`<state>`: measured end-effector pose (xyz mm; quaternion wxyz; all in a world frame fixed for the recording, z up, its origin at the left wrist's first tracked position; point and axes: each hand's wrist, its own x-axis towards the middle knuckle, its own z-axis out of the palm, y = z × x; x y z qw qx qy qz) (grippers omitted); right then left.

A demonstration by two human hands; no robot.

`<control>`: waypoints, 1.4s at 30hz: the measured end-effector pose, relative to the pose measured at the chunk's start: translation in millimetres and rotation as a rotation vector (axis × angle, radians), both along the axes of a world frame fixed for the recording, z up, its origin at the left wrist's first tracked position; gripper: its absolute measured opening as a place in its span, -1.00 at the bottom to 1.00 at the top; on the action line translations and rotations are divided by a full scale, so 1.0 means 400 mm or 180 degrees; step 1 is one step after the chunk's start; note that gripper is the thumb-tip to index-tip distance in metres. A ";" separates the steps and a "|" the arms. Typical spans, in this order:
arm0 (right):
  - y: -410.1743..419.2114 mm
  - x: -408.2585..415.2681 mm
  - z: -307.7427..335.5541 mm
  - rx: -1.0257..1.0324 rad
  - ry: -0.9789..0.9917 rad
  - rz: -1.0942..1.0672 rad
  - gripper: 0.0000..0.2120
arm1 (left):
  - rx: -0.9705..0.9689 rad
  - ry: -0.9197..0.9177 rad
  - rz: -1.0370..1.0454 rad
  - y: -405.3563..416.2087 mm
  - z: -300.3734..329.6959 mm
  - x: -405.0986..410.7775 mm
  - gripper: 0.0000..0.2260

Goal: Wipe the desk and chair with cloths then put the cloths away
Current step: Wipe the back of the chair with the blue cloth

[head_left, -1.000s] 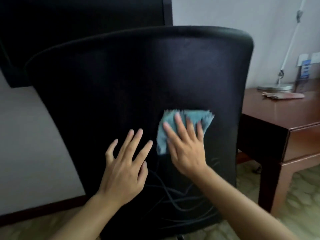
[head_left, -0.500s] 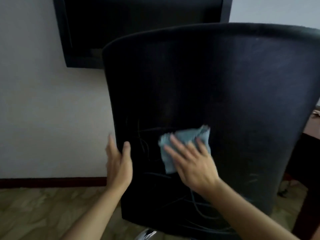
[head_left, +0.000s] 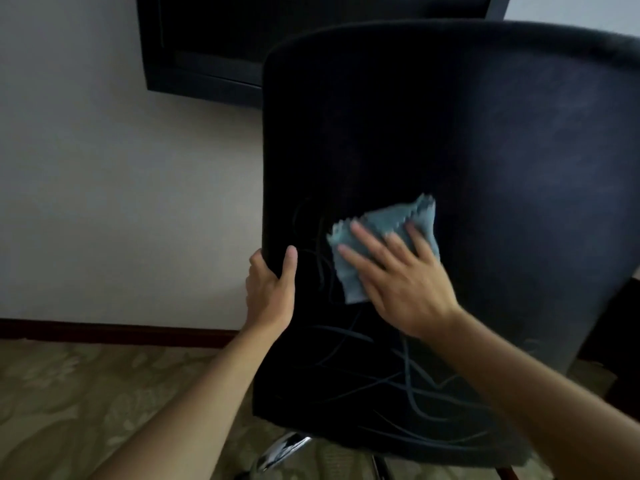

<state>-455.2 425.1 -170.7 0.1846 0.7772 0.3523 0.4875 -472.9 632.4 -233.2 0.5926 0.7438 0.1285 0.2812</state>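
bare forearms (head_left: 214,382); no sleeves

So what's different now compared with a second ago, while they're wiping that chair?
The left hand slid from lying flat on the chair back over to its left edge, which it now grips. The view swung left, so the desk and lamp dropped out of sight. Unchanged: the right hand presses the blue cloth flat against the chair back.

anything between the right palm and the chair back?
Yes: the blue cloth, pressed flat under the right hand against the black chair back, per the head view.
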 end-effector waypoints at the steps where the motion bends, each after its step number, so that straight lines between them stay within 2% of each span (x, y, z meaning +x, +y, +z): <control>1: 0.019 0.004 0.049 0.0169 -0.0110 0.0014 -0.52 | 0.0047 -0.0049 0.0029 -0.001 -0.004 0.000 -0.28; 3: 0.066 0.011 0.110 0.0609 -0.0215 -0.0009 -0.52 | 0.0110 -0.0130 0.0054 0.001 -0.015 0.001 -0.31; 5: 0.101 0.011 0.072 0.0814 -0.0118 -0.0059 -0.48 | 0.0197 -0.0103 0.0111 -0.005 -0.017 0.005 -0.32; 9: 0.112 -0.027 -0.175 -0.0311 0.0567 -0.0254 -0.32 | 0.0336 -0.0104 0.0299 -0.010 -0.015 0.003 -0.31; 12: 0.114 -0.023 -0.147 -0.0813 0.0508 -0.0169 -0.34 | 0.0281 -0.0089 0.0150 0.013 -0.019 0.002 -0.35; 14: 0.131 -0.004 -0.039 -0.0631 0.0271 0.0063 -0.42 | 0.0087 -0.0052 -0.0105 0.023 -0.009 0.008 -0.44; 17: 0.189 0.017 0.086 0.0299 0.0040 0.0115 -0.50 | -0.0333 -0.0151 -0.0469 0.031 -0.009 0.012 -0.56; 20: 0.241 0.024 0.027 0.0634 0.0069 0.0101 -0.49 | -0.0606 -0.0270 -0.0493 0.040 -0.030 0.041 -0.64; 23: 0.240 0.018 -0.102 0.0140 0.0301 0.0053 -0.46 | -0.1034 -0.0289 -0.0760 0.066 -0.068 0.068 -0.73; 24: 0.234 0.010 -0.122 -0.0009 0.0384 0.0002 -0.46 | -0.1115 -0.0201 -0.0912 0.075 -0.084 0.070 -0.63; 27: 0.232 -0.001 -0.082 -0.0199 0.0344 0.0007 -0.48 | -0.1210 0.0091 -0.0992 0.095 -0.159 0.056 -0.10; 28: 0.233 0.002 -0.055 -0.0160 0.0239 0.0017 -0.48 | -0.1219 0.0169 -0.0975 0.097 -0.184 0.048 -0.01; 30: 0.242 0.014 -0.014 0.0048 0.0065 0.0003 -0.50 | -0.1109 0.0283 -0.0956 0.093 -0.205 0.021 0.03; 32: 0.253 0.013 -0.046 0.0364 0.0064 0.0020 -0.51 | -0.1083 0.0270 -0.0862 0.086 -0.228 0.011 -0.12; 34: 0.243 0.007 -0.168 0.0453 0.0279 0.0034 -0.48 | -0.1168 0.0205 -0.0784 0.083 -0.256 0.007 -0.33; 38: 0.159 -0.031 -0.459 -0.0589 0.0919 -0.0241 -0.37 | -0.1202 0.0256 -0.0790 0.096 -0.333 0.009 -0.60; 40: 0.162 -0.019 -0.453 -0.0758 0.0831 -0.0109 -0.37 | -0.1038 0.0263 -0.0690 0.101 -0.346 0.012 -0.67; 42: 0.204 -0.001 -0.389 -0.0374 0.0571 0.0163 -0.45 | -0.1023 0.0244 -0.0607 0.096 -0.363 0.011 -0.62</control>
